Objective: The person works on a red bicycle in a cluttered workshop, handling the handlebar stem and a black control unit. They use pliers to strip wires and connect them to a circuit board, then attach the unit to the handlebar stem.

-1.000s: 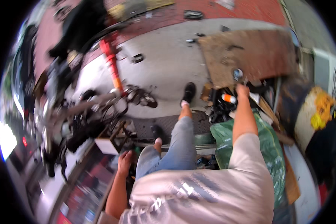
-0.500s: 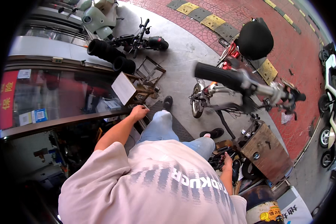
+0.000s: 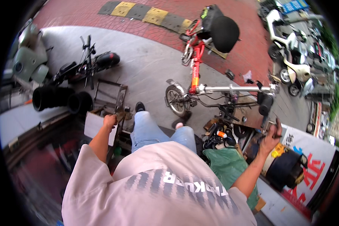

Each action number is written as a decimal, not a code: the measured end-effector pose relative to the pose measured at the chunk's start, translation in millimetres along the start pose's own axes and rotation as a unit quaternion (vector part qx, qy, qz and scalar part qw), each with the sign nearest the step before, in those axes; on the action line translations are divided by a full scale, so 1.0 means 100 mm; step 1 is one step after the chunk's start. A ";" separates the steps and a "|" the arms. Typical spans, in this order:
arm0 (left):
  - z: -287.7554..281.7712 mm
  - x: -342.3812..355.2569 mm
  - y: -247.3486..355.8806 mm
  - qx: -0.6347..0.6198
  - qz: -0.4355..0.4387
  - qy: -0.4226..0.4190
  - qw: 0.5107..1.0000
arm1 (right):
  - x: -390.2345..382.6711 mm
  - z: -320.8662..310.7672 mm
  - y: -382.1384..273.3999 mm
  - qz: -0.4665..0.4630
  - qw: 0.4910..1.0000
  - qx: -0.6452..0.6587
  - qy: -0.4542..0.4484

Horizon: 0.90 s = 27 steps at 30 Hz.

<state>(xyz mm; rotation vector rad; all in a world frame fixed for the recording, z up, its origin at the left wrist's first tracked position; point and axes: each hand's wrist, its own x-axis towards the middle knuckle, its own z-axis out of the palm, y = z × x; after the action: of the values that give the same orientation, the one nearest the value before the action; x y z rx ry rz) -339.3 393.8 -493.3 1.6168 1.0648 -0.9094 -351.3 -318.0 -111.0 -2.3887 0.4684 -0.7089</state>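
Note:
My left hand [image 3: 110,121] is closed beside a stool with a pale flat top [image 3: 98,128]; what it holds, if anything, is hidden. On the right, my right hand [image 3: 271,138] is raised with its fingers apart, one pointing up, and nothing shows in it. Just beyond it is the black handlebar grip [image 3: 266,104] of a red folding bike [image 3: 195,73]. The bike's silver stem [image 3: 233,89] stretches out to the right, and its small front wheel [image 3: 176,101] rests on the grey pavement.
Loose tools and parts [image 3: 218,137] lie right of my legs, by a green cloth [image 3: 228,164]. A dark drum [image 3: 286,169] stands right of my right arm. At left are black tyres [image 3: 51,98], a wooden frame [image 3: 111,94] and a small black motorbike [image 3: 87,64]. White scooters [image 3: 295,69] stand far right.
My view has turned right, and the bike appears further left. My right hand has risen from the loose tools and moved out to the right. My left hand remains near the stool.

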 end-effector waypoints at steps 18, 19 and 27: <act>-0.17 0.55 0.60 0.459 0.095 0.077 0.880 | 0.32 0.80 -1.24 -0.079 0.959 -0.262 -0.076; -0.13 0.62 0.62 0.511 0.061 0.080 0.854 | 0.26 0.83 -1.12 -0.097 0.959 -0.260 -0.063; 0.06 1.92 -0.34 0.727 -0.068 -0.102 0.676 | 0.23 1.22 -0.84 -0.142 0.907 -0.394 -0.054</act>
<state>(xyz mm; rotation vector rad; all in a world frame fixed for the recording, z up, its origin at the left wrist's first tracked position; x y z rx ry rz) -305.9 435.8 -681.1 2.5179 0.0704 -2.3102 -247.8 -210.9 -131.9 -3.2924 0.4104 -0.5636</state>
